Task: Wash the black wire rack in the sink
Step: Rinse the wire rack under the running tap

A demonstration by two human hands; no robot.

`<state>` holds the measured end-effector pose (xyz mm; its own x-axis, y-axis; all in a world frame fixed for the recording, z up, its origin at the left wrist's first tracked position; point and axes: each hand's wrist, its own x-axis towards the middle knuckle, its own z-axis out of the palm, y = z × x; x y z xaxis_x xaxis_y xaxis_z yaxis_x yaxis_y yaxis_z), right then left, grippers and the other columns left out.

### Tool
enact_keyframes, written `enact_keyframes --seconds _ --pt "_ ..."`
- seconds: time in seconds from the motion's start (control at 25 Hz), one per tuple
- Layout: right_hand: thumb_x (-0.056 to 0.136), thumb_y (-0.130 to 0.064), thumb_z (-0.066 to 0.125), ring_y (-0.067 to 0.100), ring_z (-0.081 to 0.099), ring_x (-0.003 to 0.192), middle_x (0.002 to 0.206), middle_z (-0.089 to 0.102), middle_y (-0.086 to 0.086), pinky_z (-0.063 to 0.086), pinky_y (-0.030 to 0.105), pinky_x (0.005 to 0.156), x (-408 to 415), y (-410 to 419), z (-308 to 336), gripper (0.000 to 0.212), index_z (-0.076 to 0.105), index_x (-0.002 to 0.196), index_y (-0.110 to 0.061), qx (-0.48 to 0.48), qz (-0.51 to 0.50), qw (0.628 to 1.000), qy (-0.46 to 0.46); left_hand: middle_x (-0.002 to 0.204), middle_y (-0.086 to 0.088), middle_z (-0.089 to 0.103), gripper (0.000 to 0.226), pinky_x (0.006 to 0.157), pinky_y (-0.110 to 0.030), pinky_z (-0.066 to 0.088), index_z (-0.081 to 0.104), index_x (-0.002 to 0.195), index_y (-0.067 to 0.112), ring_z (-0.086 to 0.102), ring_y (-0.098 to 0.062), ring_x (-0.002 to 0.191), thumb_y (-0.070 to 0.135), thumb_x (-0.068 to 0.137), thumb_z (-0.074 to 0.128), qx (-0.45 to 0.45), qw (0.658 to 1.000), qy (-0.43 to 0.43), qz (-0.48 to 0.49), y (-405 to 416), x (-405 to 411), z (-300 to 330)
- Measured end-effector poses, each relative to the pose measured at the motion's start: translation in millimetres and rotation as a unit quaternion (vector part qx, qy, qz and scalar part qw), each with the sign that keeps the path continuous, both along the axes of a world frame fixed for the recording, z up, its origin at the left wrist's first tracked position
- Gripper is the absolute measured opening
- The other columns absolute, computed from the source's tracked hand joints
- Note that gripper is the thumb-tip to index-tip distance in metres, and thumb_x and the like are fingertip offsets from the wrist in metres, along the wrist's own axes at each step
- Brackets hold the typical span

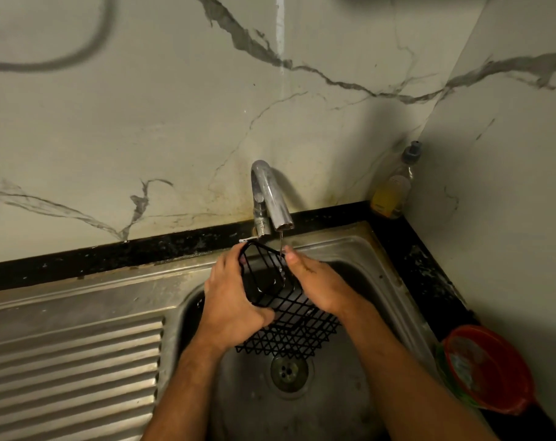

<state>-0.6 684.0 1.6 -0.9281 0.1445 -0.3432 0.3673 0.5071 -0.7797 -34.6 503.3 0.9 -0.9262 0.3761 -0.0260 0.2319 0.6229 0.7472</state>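
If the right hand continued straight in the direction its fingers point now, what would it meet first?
The right hand points up toward the back of the sink. It would probably meet the thin water stream first, then the tap spout. Depth is unclear, so it might pass beneath the spout.

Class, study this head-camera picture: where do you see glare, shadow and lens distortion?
Head view: glare streaks the tap and the ribbed drainboard; the sink basin behind the wire rack lies in shadow; the bottle throws a soft shadow on the wall; the counter edge bows, showing wide-angle distortion.
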Motion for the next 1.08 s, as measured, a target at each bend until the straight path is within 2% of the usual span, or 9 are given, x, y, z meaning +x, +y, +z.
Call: enact_keyframes --seconds 0.16,0.36,0.48,0.56,0.68,0.8,0.88,1.0,1.08 --pt "0.098 -0.065 0.016 0.002 -0.001 0.15 0.164 0.005 -0.017 0.005 0.033 0.121 2.5 -26.1 15.3 0.065 0.01 0.157 -0.037 0.11 0.141 0.976 0.125 0.142 0.007 0.042 0.118 0.111 -0.044 0.046 0.026 0.149 0.04 0.047 -0.015 0.131 0.027 0.045 0.08 0.098 0.994 -0.027 0.044 -11.2 5.1 -21.3" --pt "0.094 -0.074 0.014 0.013 0.003 0.152 0.166 0.007 -0.003 0.007 0.043 0.123 -1.6 -18.6 9.5 0.08 0.011 0.158 -0.026 0.199 0.094 0.975 0.02 0.148 0.0 0.045 0.115 0.114 -0.043 0.045 0.029 0.145 0.047 0.048 -0.014 0.137 0.025 0.045 0.082 0.16 0.982 -0.052 0.091 -19.6 11.3 -35.1" --pt "0.099 -0.064 0.014 0.011 0.008 0.151 0.165 0.013 -0.005 0.009 0.038 0.124 0.0 -44.4 12.9 0.07 0.019 0.157 -0.026 0.22 0.179 0.948 0.144 0.148 -0.001 0.044 0.121 0.113 -0.039 0.046 0.026 0.152 0.035 0.049 -0.013 0.135 0.031 0.045 0.083 0.177 0.977 -0.058 0.105 -16.2 13.5 -35.2" --pt "0.097 -0.068 0.014 0.011 0.015 0.15 0.163 0.02 -0.007 0.012 0.041 0.123 0.1 -21.6 8.0 0.069 0.025 0.155 -0.032 0.24 0.139 0.952 0.127 0.147 -0.001 0.045 0.122 0.111 -0.039 0.047 0.026 0.153 0.033 0.051 -0.012 0.133 0.029 0.045 0.083 0.189 0.972 -0.075 0.114 -17.8 13.1 -36.3" --pt "0.1 -0.064 0.017 0.019 0.016 0.151 0.163 0.023 0.003 0.01 0.048 0.123 4.9 -2.1 1.0 0.068 0.025 0.155 -0.024 0.275 0.063 0.959 0.005 0.147 -0.001 0.046 0.124 0.111 -0.042 0.048 0.027 0.153 0.037 0.052 -0.012 0.133 0.021 0.046 0.088 0.202 0.967 -0.093 0.128 -24.9 13.1 -41.2" --pt "0.103 -0.056 0.014 0.017 0.019 0.15 0.161 0.028 0.004 0.011 0.042 0.123 9.1 -29.7 4.8 0.063 0.028 0.154 -0.023 0.246 0.15 0.951 0.11 0.139 -0.004 0.053 0.121 0.106 -0.042 0.052 0.027 0.153 0.025 0.059 -0.016 0.125 0.016 0.047 0.084 0.228 0.96 -0.099 0.132 -25.6 13.8 -42.4" --pt "0.102 -0.056 0.014 0.013 0.026 0.148 0.157 0.036 -0.002 0.018 0.041 0.122 8.8 -18.3 5.1 0.06 0.035 0.151 -0.029 0.215 0.144 0.954 0.15 0.127 0.002 0.058 0.114 0.098 -0.032 0.056 0.03 0.152 0.02 0.064 -0.011 0.115 -0.004 0.055 0.084 0.262 0.948 -0.107 0.145 -24.8 15.7 -38.1" --pt "0.098 -0.066 0.018 0.019 0.03 0.146 0.155 0.041 -0.004 0.025 0.05 0.118 3.0 14.3 -4.2 0.061 0.043 0.146 -0.037 0.269 0.035 0.959 0.078 0.12 0.006 0.061 0.106 0.089 -0.025 0.058 0.032 0.151 0.018 0.066 -0.007 0.107 -0.025 0.065 0.077 0.286 0.938 -0.121 0.156 -25.2 18.8 -39.7" --pt "0.095 -0.072 0.021 0.025 0.03 0.144 0.154 0.041 -0.005 0.031 0.055 0.112 2.1 8.7 -2.6 0.062 0.045 0.143 -0.041 0.299 0.035 0.953 0.04 0.122 0.0 0.062 0.102 0.083 -0.023 0.058 0.035 0.151 0.018 0.064 -0.016 0.113 -0.026 0.068 0.074 0.305 0.926 -0.134 0.178 -32.6 21.8 -50.6"
